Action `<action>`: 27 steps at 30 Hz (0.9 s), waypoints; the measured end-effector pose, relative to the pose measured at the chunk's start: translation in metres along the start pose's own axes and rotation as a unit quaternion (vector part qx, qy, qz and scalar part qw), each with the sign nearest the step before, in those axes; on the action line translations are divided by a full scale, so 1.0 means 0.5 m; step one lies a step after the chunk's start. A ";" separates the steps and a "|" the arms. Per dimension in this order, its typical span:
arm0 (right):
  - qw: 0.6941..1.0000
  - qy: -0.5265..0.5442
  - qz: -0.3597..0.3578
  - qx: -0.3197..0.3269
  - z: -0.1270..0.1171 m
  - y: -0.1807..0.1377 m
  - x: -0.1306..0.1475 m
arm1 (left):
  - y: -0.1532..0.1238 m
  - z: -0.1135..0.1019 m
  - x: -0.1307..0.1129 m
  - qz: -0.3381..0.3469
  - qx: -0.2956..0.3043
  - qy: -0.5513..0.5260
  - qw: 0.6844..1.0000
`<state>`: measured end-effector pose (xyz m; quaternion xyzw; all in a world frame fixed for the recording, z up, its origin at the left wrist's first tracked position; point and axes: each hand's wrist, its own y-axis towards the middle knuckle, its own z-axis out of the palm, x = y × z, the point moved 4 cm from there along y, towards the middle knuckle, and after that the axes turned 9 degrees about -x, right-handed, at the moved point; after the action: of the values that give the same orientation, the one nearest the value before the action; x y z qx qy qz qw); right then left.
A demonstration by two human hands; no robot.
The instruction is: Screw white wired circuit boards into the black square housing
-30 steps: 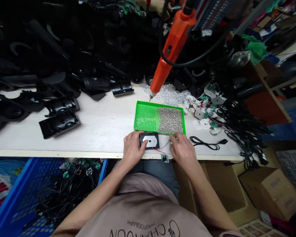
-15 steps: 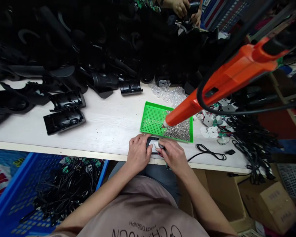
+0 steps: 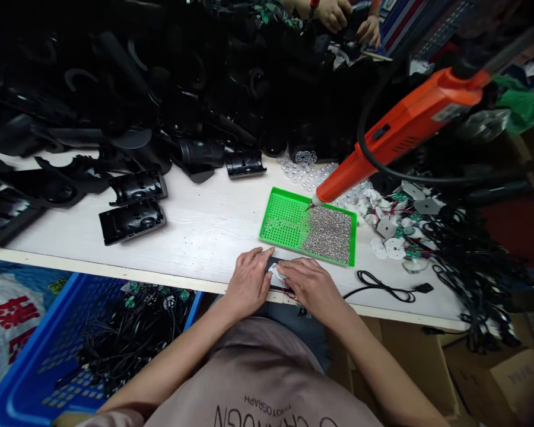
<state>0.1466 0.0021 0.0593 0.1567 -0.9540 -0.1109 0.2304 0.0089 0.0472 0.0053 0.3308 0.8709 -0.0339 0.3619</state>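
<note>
At the front edge of the white table (image 3: 204, 225), a small black housing (image 3: 275, 264) with a white disc in it lies between my hands. My left hand (image 3: 248, 280) grips its left side. My right hand (image 3: 309, 283) lies over its right side, fingers pressing on the white disc; thin red wires trail beneath that hand. Just behind them sits a green perforated tray (image 3: 283, 218) half covered with small silver screws (image 3: 329, 233). An orange electric screwdriver (image 3: 396, 134) hangs on a cable above the tray, tip near its far edge.
A big heap of black plastic parts (image 3: 137, 89) fills the back of the table; two black housings (image 3: 133, 207) lie to the left. Circuit boards, white discs and black cables (image 3: 431, 237) crowd the right. A blue crate (image 3: 48, 362) of wired parts stands below left. Another person's hands (image 3: 342, 15) work at the far top.
My right hand has moved from the table onto the housing and now covers most of it. The hanging screwdriver has swung across the view from the centre to the right, over the tray.
</note>
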 end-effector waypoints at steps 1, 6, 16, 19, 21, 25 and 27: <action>1.000 -0.006 0.007 -0.005 0.000 -0.002 0.001 | -0.001 0.000 0.001 -0.003 -0.002 0.002 1.000; 0.999 0.019 0.017 -0.036 -0.033 -0.028 -0.024 | -0.004 -0.010 0.005 -0.005 -0.020 -0.019 1.000; 0.973 -0.213 0.065 -0.057 -0.018 0.003 -0.115 | 0.016 -0.040 -0.015 0.057 -0.040 -0.064 0.996; 0.969 -0.236 0.060 -0.048 -0.012 -0.004 -0.120 | 0.009 -0.035 -0.003 0.037 -0.013 -0.054 0.998; 0.966 -0.245 0.057 -0.050 -0.019 -0.016 -0.124 | 0.001 -0.031 0.003 0.028 -0.001 -0.043 0.999; 0.966 -0.235 0.068 -0.089 -0.047 -0.045 -0.119 | -0.012 -0.023 -0.001 0.012 -0.009 -0.021 1.000; 0.972 -0.188 0.083 -0.114 -0.062 -0.058 -0.105 | -0.013 -0.026 -0.011 0.011 -0.027 -0.023 0.999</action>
<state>0.2130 -0.0109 0.0567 0.0261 -0.9709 -0.2270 0.0712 0.0002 0.0428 0.0173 0.3299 0.8593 -0.0135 0.3907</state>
